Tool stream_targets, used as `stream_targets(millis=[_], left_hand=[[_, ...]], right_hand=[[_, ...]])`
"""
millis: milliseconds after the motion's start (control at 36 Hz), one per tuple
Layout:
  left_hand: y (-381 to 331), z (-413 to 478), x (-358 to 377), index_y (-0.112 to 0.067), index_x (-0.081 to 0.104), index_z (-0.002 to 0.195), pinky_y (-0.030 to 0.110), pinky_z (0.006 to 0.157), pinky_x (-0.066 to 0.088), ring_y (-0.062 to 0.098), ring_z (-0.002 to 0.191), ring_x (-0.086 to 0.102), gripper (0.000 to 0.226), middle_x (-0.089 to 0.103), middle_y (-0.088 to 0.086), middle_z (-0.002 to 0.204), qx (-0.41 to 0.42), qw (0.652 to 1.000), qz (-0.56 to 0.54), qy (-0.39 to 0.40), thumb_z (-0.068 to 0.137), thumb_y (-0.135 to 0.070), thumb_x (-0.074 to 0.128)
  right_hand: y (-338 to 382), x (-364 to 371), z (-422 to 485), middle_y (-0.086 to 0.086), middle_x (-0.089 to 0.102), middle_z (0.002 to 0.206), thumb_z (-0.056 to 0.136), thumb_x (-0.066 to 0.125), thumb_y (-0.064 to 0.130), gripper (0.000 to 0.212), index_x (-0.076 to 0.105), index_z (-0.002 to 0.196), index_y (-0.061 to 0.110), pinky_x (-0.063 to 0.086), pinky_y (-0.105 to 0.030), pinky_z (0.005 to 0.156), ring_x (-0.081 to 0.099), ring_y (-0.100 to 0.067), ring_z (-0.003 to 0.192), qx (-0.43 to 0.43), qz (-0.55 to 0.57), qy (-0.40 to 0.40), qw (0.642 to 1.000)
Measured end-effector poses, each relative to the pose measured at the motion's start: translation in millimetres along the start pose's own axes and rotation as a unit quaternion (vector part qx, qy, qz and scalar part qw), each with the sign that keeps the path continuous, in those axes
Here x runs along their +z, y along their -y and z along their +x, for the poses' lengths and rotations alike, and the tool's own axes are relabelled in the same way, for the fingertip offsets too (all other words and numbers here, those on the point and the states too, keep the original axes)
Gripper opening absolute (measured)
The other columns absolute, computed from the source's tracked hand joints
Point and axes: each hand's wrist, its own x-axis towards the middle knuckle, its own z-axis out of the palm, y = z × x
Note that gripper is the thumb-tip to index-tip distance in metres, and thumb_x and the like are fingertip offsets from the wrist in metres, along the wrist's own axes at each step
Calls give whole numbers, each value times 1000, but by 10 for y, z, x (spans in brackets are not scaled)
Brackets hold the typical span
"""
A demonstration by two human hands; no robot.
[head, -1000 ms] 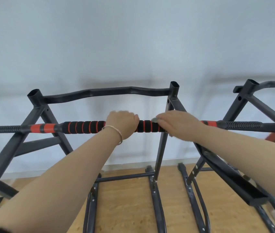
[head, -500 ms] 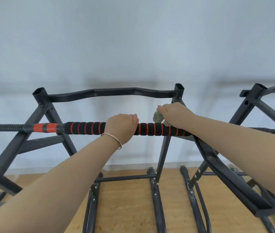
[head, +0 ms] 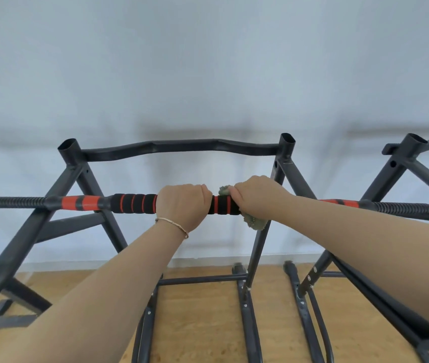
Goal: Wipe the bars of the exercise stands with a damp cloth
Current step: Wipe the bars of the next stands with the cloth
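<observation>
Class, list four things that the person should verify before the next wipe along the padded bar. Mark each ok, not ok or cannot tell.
1. The left hand grips the black foam bar with orange rings to steady it: ok.
2. The right hand holds the grey-green fluffy cloth wrapped around the bar: ok.
3. The cloth is damp: cannot tell.
4. There is room to slide the cloth leftward: not ok, as the left hand grips close beside it.
</observation>
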Motion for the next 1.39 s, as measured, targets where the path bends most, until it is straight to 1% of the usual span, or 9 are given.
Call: stream_targets(millis=[222,361,528,639,750,972,1139,1306,1389], left_hand=[[-77,-130,227,-12,56,69,29,54,35,21,50,37,12,41,1,55,-42,983,-72,-162,78,-16,61],[-89,-261,296,-15,57,83,36,63,36,20,63,42,34,49,0,72,-58,964,-130,-225,101,-28,31],[3,-57,-36,-11,54,104,33,58,43,22,76,41,33,50,6,96,-45,989,-83,-110,91,-17,25],[17,233,-241,-16,40,92,32,57,43,22,72,50,14,43,-1,75,32,997,-26,62,87,-6,47],[-17,355,-206,-16,38,94,34,61,47,23,74,55,17,48,0,76,77,979,-35,186,88,-4,49],[-126,65,8,-17,37,73,24,46,31,19,41,36,23,32,-3,49,44,999,-1,-15,82,-11,58],[-215,-61,195,-16,51,71,31,56,28,19,54,37,42,43,-2,61,-25,977,-106,-182,101,-29,24],[-204,-176,155,-15,60,100,40,70,45,22,76,52,38,58,1,90,-70,956,-203,-200,100,-35,28],[-251,-28,-162,-14,57,100,37,66,43,24,79,50,30,57,3,92,-69,965,-172,-186,95,-22,29]], right_hand=[[-183,-127,253,-1,56,56,92,41,-6,17,56,85,-3,61,-41,68,55,-28,61,124,336,277,892],[-235,-147,196,-9,61,100,104,42,22,30,54,122,1,46,-35,81,60,-27,94,143,171,123,967],[-377,-356,-325,-2,62,83,108,32,36,45,62,90,8,46,-35,79,57,-22,79,191,426,-71,882],[-257,-173,-534,13,56,80,104,35,35,30,59,93,22,41,-25,65,53,-10,69,53,210,17,976],[-173,5,-528,6,58,83,100,23,59,53,56,100,17,52,-38,67,59,-17,68,82,133,-46,987],[-255,27,-361,4,31,56,95,59,13,24,41,79,12,43,-34,43,41,-25,48,68,188,11,980],[-382,-125,-178,-7,62,88,105,34,34,35,57,89,13,46,-32,62,58,-24,77,200,323,103,919],[-748,-223,-554,-3,71,84,102,40,50,54,67,94,4,41,-12,65,59,-3,68,266,491,-107,823],[-664,-128,-794,16,68,112,99,36,51,45,70,113,26,40,-19,82,58,-1,92,131,375,-67,915]])
